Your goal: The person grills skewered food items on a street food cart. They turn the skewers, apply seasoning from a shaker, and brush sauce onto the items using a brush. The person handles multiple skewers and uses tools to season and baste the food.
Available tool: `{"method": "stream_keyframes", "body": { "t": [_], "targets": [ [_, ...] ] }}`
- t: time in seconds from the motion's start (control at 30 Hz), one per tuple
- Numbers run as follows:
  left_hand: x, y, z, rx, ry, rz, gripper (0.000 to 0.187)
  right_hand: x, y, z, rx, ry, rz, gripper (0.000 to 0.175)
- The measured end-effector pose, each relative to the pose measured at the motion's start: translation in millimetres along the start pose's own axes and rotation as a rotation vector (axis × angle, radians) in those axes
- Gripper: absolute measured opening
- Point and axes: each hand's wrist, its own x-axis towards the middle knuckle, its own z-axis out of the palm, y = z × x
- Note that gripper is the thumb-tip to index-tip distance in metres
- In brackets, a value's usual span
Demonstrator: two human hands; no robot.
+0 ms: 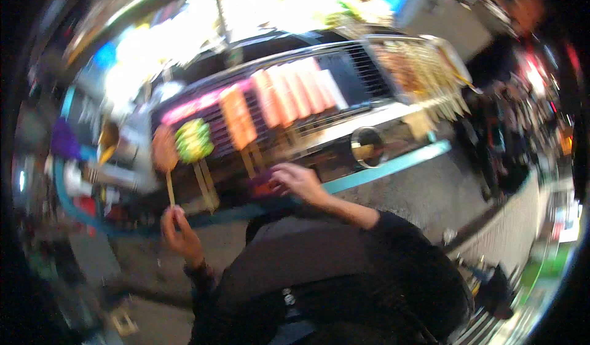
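Observation:
My left hand (182, 234) pinches the lower end of a wooden stick that carries a brown oval piece of food (164, 149) at the left end of a grill (214, 144). Right of it lies a green and yellow food piece (194, 140) on two sticks, then an orange-brown skewered piece (238, 117). Several long pink pieces (292, 94) lie side by side farther right on the grill. My right hand (297, 181) is over the front edge, fingers bent and apart, near a blurred dark purple and red thing; nothing shows in its grasp.
A tray of thin skewers (415, 68) stands right of the grill. A round metal container (368, 147) sits at the front, behind a teal rail (392, 166). Brightly lit, washed-out goods lie beyond the grill. A purple thing (66, 138) is at the far left.

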Motion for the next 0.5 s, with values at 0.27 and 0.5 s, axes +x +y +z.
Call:
{"method": "stream_keyframes", "body": {
  "t": [0.27,0.5],
  "targets": [
    [-29,57,128,-0.679,-0.48,-0.741,0.043,42,-6,38,0.409,-0.198,0.184,0.042],
    [-3,38,163,-0.919,-0.686,-1.028,0.035,60,-7,42,0.43,-0.291,0.09,0.031]
  ]
}}
